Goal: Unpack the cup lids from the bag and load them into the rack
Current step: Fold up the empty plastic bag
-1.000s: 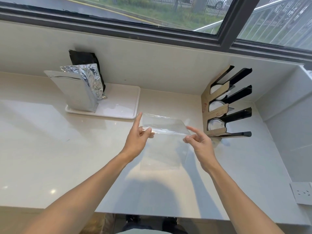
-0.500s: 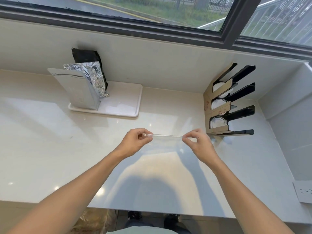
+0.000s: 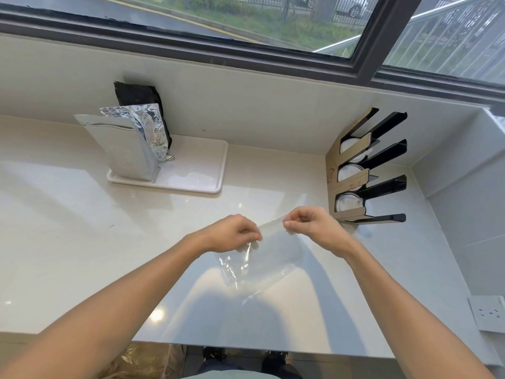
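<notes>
Three slots of the rack (image 3: 352, 170), standing at the far right against the wall, each already showing a white lid (image 3: 347, 204); no lid visible anywhere else. Between rack and body, well apart from the tray (image 3: 196, 170) at far left with its foil pouches (image 3: 128, 149), hangs the clear bag (image 3: 262, 258), looking empty and flat, lower part crumpled just over the counter (image 3: 82, 228). Top edge of bag stretched left to right, a short taut strip. Pinched at its left end by left hand (image 3: 232, 233), fingers curled onto the film; pinched at its right end by right hand (image 3: 311, 228), thumb and forefinger closed on it. Both hands close together, right one nearer the rack, just beside its lowest black arm. Likely judgement: loading finished, only bag disposal or folding remaining, with long axis of the held edge running across the body.
</notes>
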